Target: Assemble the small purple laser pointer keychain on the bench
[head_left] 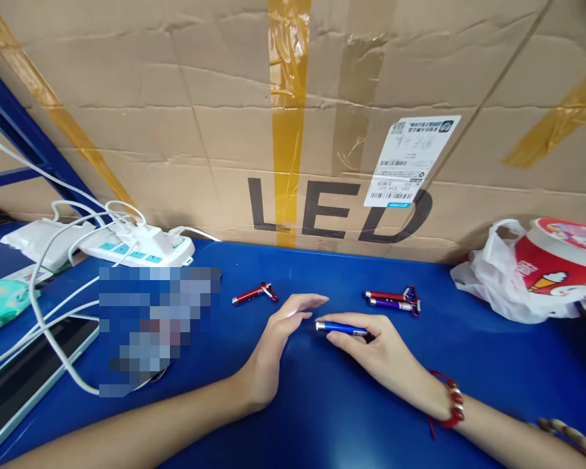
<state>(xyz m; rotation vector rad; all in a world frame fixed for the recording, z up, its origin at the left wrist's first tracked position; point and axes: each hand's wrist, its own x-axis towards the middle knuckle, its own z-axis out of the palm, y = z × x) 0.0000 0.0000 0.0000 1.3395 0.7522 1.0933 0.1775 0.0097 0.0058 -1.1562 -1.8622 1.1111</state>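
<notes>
My right hand (378,352) is closed round a small blue pen torch (339,327), whose silver tip points left at my left palm. My left hand (280,339) stands on its edge on the blue table (322,417), fingers stretched out and together, holding nothing; a bright spot shows on the palm. A red pen torch (251,294) with a clip lies just beyond my left hand. A red torch (385,296) and a purple torch (393,304) lie side by side beyond my right hand.
A large cardboard box (293,117) marked LED walls off the back. A white power strip (137,247) with plugs and cables sits at the left, beside a dark tablet (24,378). A white bag with a red tub (547,267) sits at the right.
</notes>
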